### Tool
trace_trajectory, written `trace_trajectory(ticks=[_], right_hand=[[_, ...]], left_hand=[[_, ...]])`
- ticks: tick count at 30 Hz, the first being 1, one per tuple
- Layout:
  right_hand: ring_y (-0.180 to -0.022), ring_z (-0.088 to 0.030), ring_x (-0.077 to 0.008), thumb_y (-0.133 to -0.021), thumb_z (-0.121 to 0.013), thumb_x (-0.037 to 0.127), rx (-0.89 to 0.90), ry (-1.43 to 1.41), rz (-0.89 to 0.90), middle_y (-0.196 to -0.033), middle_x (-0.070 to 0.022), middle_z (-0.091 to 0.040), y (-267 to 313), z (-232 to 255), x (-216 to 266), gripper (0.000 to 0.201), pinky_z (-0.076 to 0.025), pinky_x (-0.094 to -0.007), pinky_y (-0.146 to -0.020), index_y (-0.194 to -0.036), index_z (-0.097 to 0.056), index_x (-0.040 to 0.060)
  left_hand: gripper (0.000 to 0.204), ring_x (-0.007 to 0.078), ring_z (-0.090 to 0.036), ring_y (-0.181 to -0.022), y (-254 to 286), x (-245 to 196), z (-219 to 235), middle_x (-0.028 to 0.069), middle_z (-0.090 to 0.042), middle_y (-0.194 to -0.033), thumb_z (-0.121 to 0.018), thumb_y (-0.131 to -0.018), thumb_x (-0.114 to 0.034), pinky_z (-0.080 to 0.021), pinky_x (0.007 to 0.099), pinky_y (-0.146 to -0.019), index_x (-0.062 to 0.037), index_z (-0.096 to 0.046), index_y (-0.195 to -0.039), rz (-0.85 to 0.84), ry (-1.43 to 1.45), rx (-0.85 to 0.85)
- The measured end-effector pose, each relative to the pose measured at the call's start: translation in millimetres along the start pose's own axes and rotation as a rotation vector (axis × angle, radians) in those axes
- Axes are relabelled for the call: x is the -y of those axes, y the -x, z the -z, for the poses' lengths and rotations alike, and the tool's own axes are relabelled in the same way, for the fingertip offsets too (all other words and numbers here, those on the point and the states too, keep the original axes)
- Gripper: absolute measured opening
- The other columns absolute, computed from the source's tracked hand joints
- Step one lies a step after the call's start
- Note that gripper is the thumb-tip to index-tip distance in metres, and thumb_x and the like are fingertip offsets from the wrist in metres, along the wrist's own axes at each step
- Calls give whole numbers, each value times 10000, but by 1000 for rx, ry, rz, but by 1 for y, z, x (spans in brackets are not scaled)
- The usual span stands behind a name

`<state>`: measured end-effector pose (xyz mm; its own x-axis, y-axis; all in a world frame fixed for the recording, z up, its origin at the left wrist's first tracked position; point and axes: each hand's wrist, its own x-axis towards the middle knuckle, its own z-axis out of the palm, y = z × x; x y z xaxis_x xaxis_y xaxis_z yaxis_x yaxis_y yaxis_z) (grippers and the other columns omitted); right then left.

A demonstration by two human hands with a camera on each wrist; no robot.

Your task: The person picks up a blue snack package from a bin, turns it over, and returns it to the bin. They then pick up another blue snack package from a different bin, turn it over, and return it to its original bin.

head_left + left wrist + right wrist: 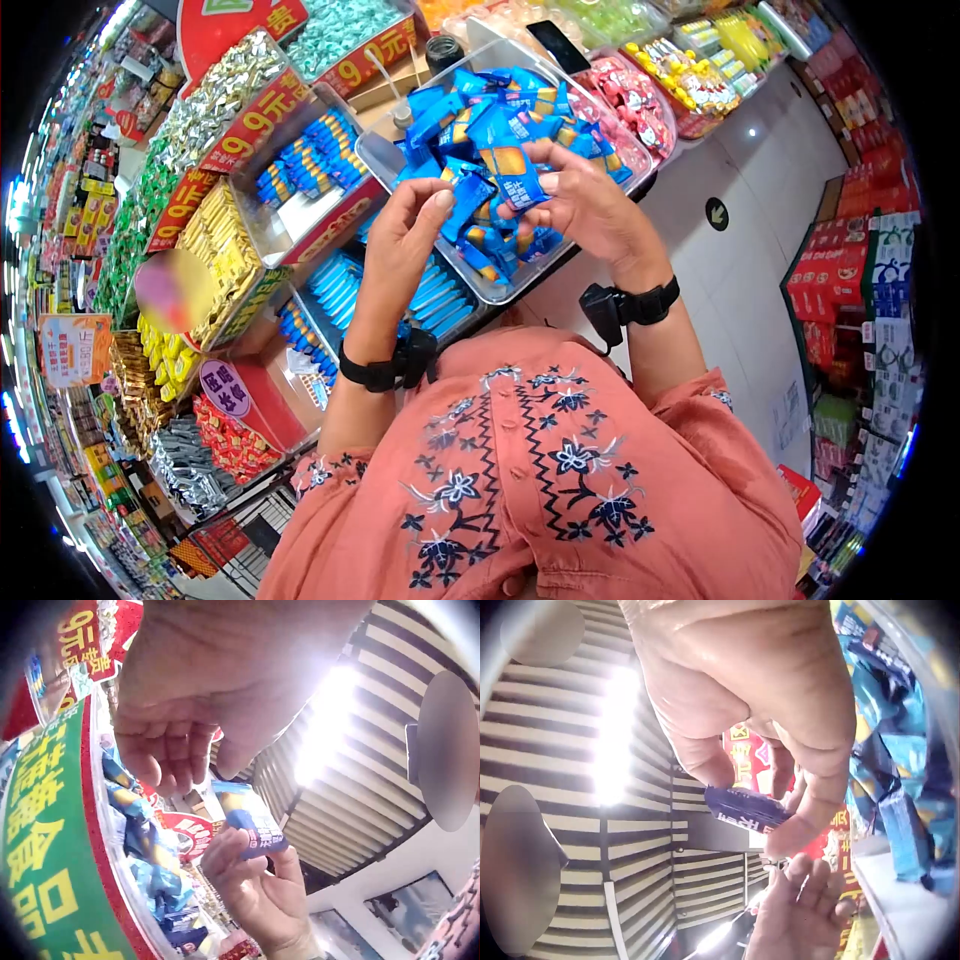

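Observation:
My right hand (592, 205) pinches a small blue snack packet (512, 168) with a biscuit picture on it, held over a clear plastic bin of similar packets. In the right wrist view the packet (746, 808) sits edge-on between thumb and fingers. My left hand (405, 225) is at the bin's near left side, fingers loosely bent. The left wrist view shows nothing between the left thumb and fingers, with the packet (246, 817) just beyond the fingertips. Loose blue packets (440, 115) fill the bin (478, 282).
Left of the bin stand more blue packets (310, 160) and yellow-wrapped snacks (222, 240) in trays. A dark phone (558, 46) and a dark jar (444, 53) lie beyond it. Red-wrapped sweets (628, 95) adjoin its right side. Tiled floor (735, 260) extends to the right.

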<state>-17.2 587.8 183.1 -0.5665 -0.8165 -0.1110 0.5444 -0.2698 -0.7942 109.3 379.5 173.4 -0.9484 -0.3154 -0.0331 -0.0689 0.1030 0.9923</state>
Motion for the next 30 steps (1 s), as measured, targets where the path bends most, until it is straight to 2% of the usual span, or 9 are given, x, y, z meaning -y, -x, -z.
trace_trajectory(ticks=[1,5,9,14,20,24,25,28,30], right_hand=[[-1039,-690,-303,-983,-577,256,131,-105,29,-1201,-186,-623,-3,6,-7,486,-580,-370,-815,-1353,-416,-15],[-1090,-675,-326,-1022,-505,224,232,-191,-6,-1224,-201,-627,-12,-3,-16,453,-579,-401,-887,-1390,-401,-19],[-1092,-673,-317,-1016,-501,205,251,-221,-60,-1246,-196,-625,-17,-15,-21,444,-576,-418,-905,-1390,-413,-17],[-1132,-646,-261,-988,-512,147,216,-184,-82,-1262,-137,-612,-22,-22,-34,395,-560,-451,-943,-1355,-467,10],[-1167,-614,-219,-972,-492,91,162,-116,-109,-1253,-104,-599,-16,-35,-40,339,-536,-443,-991,-1302,-511,16],[-1051,-628,-193,-960,-504,89,52,183,-97,-1163,-85,-607,-7,-41,-36,288,-581,-410,-904,-1227,-561,-2],[-977,-633,-168,-957,-521,115,49,229,-79,-1112,-71,-613,-8,-36,-39,286,-591,-359,-819,-1213,-574,-1],[-951,-642,-150,-953,-529,134,49,361,-47,-1100,-66,-627,-6,-31,-32,285,-569,-302,-756,-1204,-583,9],[-897,-648,-123,-980,-554,202,31,297,-8,-1049,-53,-651,-6,-29,-31,263,-535,-250,-683,-1173,-591,27]], left_hand=[[293,116,-615,-981,-1,-4,-1,35,-667,-1061,-587,-1021,-299,-476,260,-803,-54,-625,-1175,-5,34,18],[324,122,-626,-1004,0,-18,-3,53,-675,-1093,-587,-1022,-303,-479,256,-803,-39,-613,-1208,-31,124,36],[317,99,-607,-962,6,-21,0,33,-663,-1065,-604,-1014,-267,-477,239,-808,-21,-600,-1214,-31,142,23],[340,90,-589,-942,15,-23,-2,40,-643,-1078,-669,-980,-257,-478,246,-858,-11,-594,-1203,-14,288,7],[295,89,-584,-945,24,-14,-4,29,-638,-1053,-696,-951,-209,-485,249,-836,-21,-588,-1152,-37,222,-50],[269,70,-565,-902,26,-15,-8,13,-628,-1031,-677,-960,-207,-473,233,-789,-34,-577,-1142,-41,229,-84],[267,69,-555,-888,25,-12,-9,10,-627,-1029,-671,-966,-218,-464,233,-779,-39,-586,-1145,-47,228,-84],[277,62,-542,-859,25,-12,-9,-2,-627,-1010,-655,-977,-250,-449,227,-744,-45,-606,-1157,-24,193,-79],[288,56,-539,-839,26,-14,-8,-11,-628,-990,-644,-985,-268,-446,222,-718,-46,-616,-1167,9,162,-71]])
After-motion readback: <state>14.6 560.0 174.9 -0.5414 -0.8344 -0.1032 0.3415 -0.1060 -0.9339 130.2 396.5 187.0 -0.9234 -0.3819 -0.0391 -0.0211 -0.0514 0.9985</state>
